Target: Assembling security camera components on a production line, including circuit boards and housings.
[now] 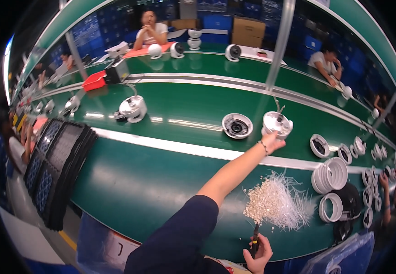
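Note:
My left arm reaches far across to the green conveyor belt. There my left hand [273, 140] grips the near rim of a white round housing [277, 124], which has a thin cable standing up from it. To its left lies a white dish-shaped part [237, 126] with a black round centre. Low in the view, my right hand [260, 254] is closed around a slim black-and-yellow hand tool [255, 240], perhaps pliers, with its tip upward. Just beyond that tip lies a heap of small cream pieces [263, 201] mixed with thin white plastic strips [294, 203].
White rings [330, 176] stand at the right of the green bench [129, 182], beside black parts [349, 198]. Stacked black trays [56, 169] are at the left. Another white housing [133, 108] sits on the belt. A metal post [280, 45] rises beyond; co-workers sit across and at both sides.

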`<action>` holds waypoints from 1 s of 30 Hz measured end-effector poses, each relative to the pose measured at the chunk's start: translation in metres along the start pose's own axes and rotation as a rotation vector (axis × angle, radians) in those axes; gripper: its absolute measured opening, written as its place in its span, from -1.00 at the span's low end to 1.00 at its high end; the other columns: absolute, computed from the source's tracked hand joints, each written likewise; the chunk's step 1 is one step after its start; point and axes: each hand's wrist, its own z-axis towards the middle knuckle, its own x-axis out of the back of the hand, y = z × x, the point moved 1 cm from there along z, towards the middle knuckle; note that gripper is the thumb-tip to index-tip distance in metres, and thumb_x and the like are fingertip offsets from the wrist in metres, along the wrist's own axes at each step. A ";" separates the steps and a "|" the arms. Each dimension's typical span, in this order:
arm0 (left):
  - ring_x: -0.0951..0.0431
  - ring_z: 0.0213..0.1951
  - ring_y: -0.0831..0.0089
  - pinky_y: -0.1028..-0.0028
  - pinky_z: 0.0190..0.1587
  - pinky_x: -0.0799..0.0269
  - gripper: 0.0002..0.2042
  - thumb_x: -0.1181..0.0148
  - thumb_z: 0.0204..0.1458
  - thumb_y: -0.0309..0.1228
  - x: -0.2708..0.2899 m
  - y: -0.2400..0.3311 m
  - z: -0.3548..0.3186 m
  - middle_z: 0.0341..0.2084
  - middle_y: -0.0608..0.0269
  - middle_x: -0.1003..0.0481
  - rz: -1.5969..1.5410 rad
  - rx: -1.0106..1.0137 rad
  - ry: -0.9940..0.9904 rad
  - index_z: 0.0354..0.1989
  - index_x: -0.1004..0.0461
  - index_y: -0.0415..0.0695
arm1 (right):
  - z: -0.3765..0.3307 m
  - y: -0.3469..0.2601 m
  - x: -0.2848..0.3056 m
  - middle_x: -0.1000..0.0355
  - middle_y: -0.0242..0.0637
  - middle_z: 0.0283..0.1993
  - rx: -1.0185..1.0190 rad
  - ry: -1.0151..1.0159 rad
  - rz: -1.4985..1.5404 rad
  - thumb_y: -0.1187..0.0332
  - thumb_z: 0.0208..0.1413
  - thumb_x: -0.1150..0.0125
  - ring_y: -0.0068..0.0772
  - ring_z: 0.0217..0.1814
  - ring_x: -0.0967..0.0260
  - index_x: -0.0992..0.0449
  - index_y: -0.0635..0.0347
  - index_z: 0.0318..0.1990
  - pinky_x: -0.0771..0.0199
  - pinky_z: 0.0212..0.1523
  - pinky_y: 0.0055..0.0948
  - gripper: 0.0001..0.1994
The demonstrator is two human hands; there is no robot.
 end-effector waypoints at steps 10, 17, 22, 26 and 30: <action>-0.48 -0.35 0.34 0.47 -0.27 -0.38 -0.85 -0.20 -0.25 -0.46 0.038 0.088 -0.375 -0.44 0.16 -0.46 1.671 -0.836 0.063 -0.45 -0.44 -0.20 | 0.025 -0.011 -0.005 -0.25 -0.13 -0.21 0.063 -0.287 0.237 0.52 -0.34 -0.18 -0.42 -0.25 -0.21 -0.19 0.38 -0.04 -0.24 -0.18 -0.45 -0.44; -0.31 -0.53 0.47 0.54 -0.45 -0.29 -0.58 -0.37 -0.52 -0.46 0.103 0.053 -0.509 -0.45 0.29 -0.32 1.725 -0.298 0.592 -0.34 -0.42 -0.15 | 0.030 -0.002 -0.028 -0.20 -0.11 -0.13 -0.010 -0.426 0.330 0.60 -0.33 -0.19 -0.36 -0.12 -0.22 -0.18 0.42 0.00 -0.23 -0.09 -0.44 -0.41; -0.31 -0.52 0.39 0.48 -0.41 -0.28 -0.76 -0.30 -0.41 -0.50 0.099 0.016 -0.503 -0.47 0.32 -0.31 1.763 -0.199 0.484 -0.49 -0.40 -0.17 | 0.020 -0.006 -0.020 -0.23 -0.08 -0.20 0.061 -0.446 0.164 0.53 -0.33 -0.17 -0.39 -0.21 -0.21 -0.19 0.38 -0.01 -0.23 -0.15 -0.44 -0.42; -0.37 -0.47 0.27 0.41 -0.40 -0.30 -0.88 -0.18 -0.31 -0.57 0.095 0.022 -0.467 -0.49 0.24 -0.32 1.821 -0.287 0.276 -0.57 -0.36 -0.19 | 0.010 0.000 -0.008 -0.23 -0.09 -0.16 0.043 -0.351 0.204 0.56 -0.35 -0.17 -0.38 -0.17 -0.22 -0.18 0.38 0.00 -0.22 -0.13 -0.44 -0.41; -0.40 -0.35 0.21 0.40 -0.31 -0.33 -0.90 -0.09 -0.24 -0.60 0.082 0.008 -0.381 -0.38 0.15 -0.35 1.859 -0.588 0.003 -0.48 -0.37 -0.22 | 0.006 -0.006 -0.009 -0.23 -0.10 -0.16 0.025 -0.302 0.202 0.57 -0.35 -0.17 -0.37 -0.15 -0.22 -0.18 0.38 0.01 -0.21 -0.12 -0.43 -0.40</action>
